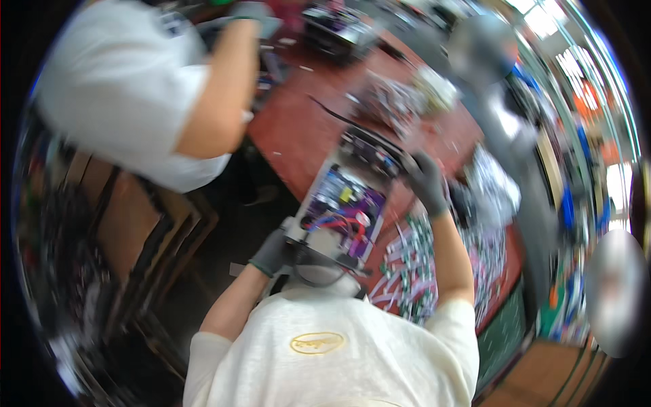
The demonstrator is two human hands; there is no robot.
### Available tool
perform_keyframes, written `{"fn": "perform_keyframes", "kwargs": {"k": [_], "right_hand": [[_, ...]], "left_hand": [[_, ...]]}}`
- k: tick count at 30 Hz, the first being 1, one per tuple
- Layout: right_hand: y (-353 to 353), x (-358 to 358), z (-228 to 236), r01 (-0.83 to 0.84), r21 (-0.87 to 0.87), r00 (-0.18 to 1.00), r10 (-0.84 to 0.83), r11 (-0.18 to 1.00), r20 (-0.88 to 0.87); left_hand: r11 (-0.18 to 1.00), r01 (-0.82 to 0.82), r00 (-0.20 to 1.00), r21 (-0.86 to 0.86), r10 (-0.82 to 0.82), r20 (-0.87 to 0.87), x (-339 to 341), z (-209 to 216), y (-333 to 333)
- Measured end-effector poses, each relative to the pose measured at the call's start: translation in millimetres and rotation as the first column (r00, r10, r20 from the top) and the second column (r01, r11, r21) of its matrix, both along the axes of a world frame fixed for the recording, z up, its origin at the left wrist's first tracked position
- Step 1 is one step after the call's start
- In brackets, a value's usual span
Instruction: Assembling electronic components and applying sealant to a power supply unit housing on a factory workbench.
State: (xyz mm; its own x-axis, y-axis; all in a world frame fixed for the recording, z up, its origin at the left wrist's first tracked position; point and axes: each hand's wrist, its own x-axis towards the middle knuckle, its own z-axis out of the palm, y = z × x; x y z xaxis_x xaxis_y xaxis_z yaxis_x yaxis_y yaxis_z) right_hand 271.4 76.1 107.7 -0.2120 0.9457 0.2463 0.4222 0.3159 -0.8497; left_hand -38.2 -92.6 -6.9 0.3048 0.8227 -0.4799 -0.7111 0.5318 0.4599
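In front of me is an open, shallow metal electronics casing [325,241] with purple circuit boards [369,207] and red and blue wires [339,220] inside. My left hand [273,251], in a grey glove, is closed on its near left corner. At the far right corner my right hand [427,183], also gloved in grey, has its fingers curled on the edge; the fingertips are blurred. A black cable [332,112] runs from beside my right hand toward the upper left. Another dark cable [319,278] loops at the near end by my body.
The casing is over a red table [291,149]. Bundles of small green boards with pale ribbon cables [413,271] lie right; clear plastic bags [491,186] lie beyond. A co-worker's arm [220,102] reaches in at upper left near another unit [336,30]. Cardboard [129,224] stands left.
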Motion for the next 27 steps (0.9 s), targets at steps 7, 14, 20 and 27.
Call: {"fn": "perform_keyframes", "kwargs": {"k": [7,14,20,27], "right_hand": [[-51,15,26,0.269,-0.076,0.963,-0.27,0.96,-0.006],[-93,8,40,0.488,-0.011,0.866,-0.483,0.873,0.127],[-122,4,55,0.61,0.112,0.721,-0.608,0.784,0.333],[-175,1,97,0.796,-0.294,0.6,-0.752,0.529,0.272]], "left_hand": [[0.954,0.297,0.933,-0.039,-0.299,-0.199,-4,22,0],[0.679,0.732,0.64,-0.054,-0.713,-0.285,-25,53,52],[0.322,0.933,0.268,-0.158,-0.919,-0.29,-23,67,90],[0.032,0.999,0.036,0.044,-0.995,-0.098,7,39,84]]}}
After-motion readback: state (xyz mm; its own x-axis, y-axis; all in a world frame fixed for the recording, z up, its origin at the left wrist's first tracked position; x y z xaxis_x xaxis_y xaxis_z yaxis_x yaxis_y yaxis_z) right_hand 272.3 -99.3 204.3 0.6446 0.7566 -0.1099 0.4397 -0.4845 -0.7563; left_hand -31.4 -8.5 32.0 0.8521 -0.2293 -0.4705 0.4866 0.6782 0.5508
